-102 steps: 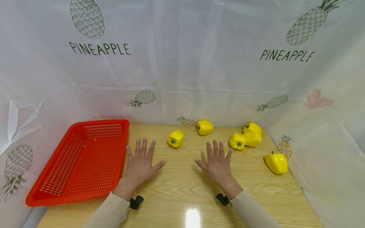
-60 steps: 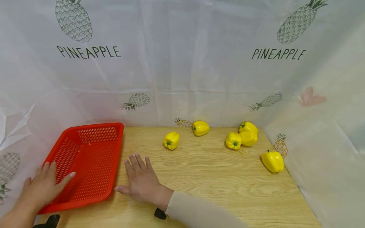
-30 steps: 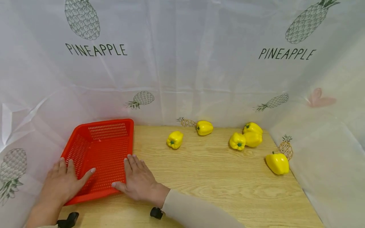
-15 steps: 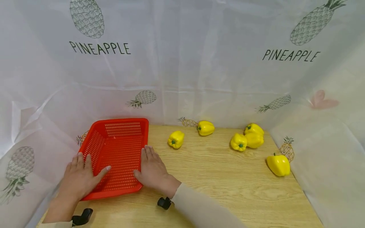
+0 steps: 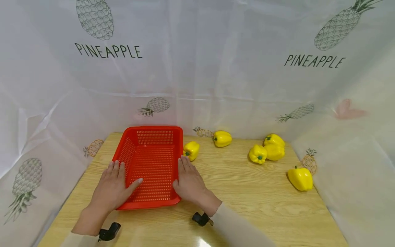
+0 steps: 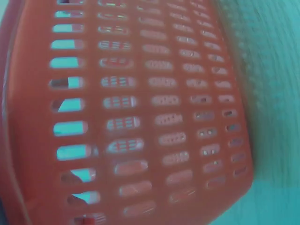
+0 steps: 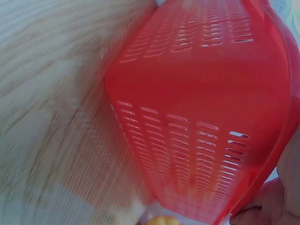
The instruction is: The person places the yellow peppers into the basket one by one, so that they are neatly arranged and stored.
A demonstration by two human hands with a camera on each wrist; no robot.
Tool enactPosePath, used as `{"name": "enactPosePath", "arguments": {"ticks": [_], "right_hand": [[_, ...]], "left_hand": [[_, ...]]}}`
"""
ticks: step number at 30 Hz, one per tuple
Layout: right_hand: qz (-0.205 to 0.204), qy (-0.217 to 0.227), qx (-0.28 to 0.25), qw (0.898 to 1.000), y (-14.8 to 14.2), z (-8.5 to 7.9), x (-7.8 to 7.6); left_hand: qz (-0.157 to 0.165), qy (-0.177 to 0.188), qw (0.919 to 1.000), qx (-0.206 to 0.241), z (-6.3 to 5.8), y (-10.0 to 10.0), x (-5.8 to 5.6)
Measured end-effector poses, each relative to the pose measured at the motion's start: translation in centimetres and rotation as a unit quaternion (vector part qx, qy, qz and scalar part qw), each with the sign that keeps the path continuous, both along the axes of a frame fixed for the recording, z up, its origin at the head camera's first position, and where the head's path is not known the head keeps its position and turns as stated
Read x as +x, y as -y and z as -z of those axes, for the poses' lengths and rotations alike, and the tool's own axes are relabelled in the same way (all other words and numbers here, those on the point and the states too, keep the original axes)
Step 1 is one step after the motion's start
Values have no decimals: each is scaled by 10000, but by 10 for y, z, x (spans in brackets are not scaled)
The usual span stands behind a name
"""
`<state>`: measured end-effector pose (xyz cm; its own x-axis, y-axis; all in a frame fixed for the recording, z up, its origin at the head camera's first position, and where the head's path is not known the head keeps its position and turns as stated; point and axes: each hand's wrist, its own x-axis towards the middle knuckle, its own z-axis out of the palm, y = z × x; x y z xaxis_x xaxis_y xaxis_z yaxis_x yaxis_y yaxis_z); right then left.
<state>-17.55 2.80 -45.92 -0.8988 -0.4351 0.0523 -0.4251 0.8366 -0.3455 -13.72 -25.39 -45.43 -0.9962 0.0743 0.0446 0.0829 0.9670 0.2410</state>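
A red plastic basket with slotted walls stands on the wooden table, left of the middle. My left hand lies along its left rim, fingers extended and thumb reaching over the inside. Against the right rim rests my right hand, its fingers straight and together. Just beyond the right fingertips is a yellow bell pepper, close by the basket's right wall. The left wrist view shows only the basket's slotted side. In the right wrist view, part of my right hand touches the basket's rim.
Another yellow pepper lies near the back curtain. At the right back sit a front pepper, a middle one and a rear one, bunched together. One more pepper lies near the table's right edge.
Both hands first hovered over the table, then moved left to the basket's sides. The basket has since slid right between them, close to the nearest pepper. The peppers have stayed put.
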Motion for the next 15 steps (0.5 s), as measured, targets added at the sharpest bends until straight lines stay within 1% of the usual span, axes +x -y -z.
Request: {"name": "enactPosePath", "arguments": {"ticks": [5,8,11,15], "right_hand": [[172,104,-315,9993,-22,-1,3],[278,138,-419,9986,-36,0,6],[350,134,-436,9983,-50,1,7],[511,96,-589,9969,-71,1,11]], "left_hand": [[286,-43,9996,46,-1,-16,-3],[427,-69,9991,40,1,-26,-5],[534,-172,9984,-15,2,-38,-7],[696,-322,9970,-62,3,-57,-6]]}}
